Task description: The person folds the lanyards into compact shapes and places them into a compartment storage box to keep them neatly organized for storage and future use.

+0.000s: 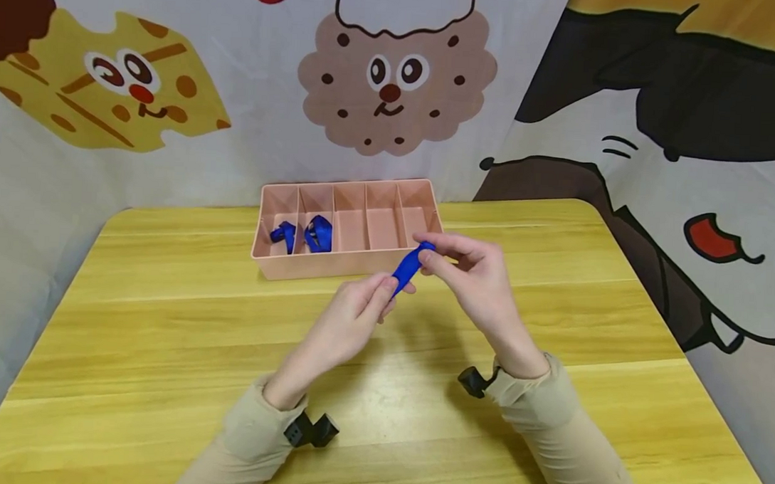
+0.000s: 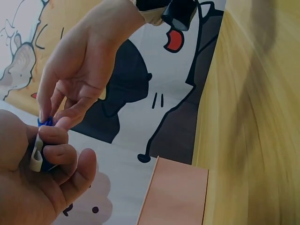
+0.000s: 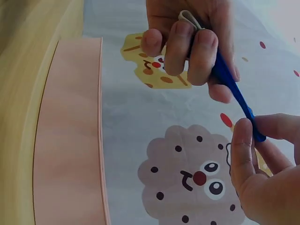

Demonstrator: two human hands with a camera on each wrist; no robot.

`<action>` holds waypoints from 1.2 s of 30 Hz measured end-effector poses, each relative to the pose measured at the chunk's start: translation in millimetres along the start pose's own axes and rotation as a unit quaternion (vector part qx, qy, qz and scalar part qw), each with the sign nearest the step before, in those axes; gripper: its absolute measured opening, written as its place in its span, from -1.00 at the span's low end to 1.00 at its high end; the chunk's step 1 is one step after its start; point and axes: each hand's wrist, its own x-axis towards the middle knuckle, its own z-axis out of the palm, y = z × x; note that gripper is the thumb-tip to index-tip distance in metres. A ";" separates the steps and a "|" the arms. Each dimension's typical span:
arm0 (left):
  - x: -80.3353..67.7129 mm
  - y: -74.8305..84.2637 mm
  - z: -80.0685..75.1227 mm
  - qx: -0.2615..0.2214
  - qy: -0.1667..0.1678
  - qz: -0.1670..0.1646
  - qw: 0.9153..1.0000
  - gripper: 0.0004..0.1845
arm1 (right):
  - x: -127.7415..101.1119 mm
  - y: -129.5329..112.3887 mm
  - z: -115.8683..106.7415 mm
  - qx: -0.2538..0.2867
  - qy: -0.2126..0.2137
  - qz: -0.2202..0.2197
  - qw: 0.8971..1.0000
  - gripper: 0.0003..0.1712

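A blue ribbon-like strip point(image 1: 408, 269) stretches slantwise between both hands above the table, near the front right of the pink divided box point(image 1: 316, 266). My left hand point(image 1: 353, 308) grips its lower end, thumb on top and fingers curled beneath. In the right wrist view, a cream-coloured folded loop point(image 3: 188, 18) sticks out of that left fist. Thumb and fingertips of my right hand point(image 1: 482, 281) pinch the strip's upper end. Inside the box, a looped blue strip point(image 1: 285, 235) lies in the leftmost compartment and a bulkier blue bundle point(image 1: 319, 234) in the one beside it.
The box stands at the back of the wooden table point(image 1: 166, 334), close to a cloth backdrop point(image 1: 250, 144) printed with cartoon figures. Each sleeve carries a small black camera, one on the left wrist point(image 1: 310, 430) and one on the right point(image 1: 474, 381).
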 end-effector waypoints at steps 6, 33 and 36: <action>0.2 0.3 2.2 -0.015 0.009 0.002 1.000 -0.63 | -0.6 0.2 4.0 0.038 0.007 -0.010 0.999 -0.65; -0.3 -1.5 5.9 -0.063 0.047 -0.018 0.997 -0.71 | 1.1 5.7 5.3 0.060 0.015 -0.111 0.992 -0.65; -0.3 -1.0 6.1 -0.109 0.050 -0.038 0.992 -0.71 | 0.8 7.3 4.2 0.076 0.019 -0.122 0.989 -0.76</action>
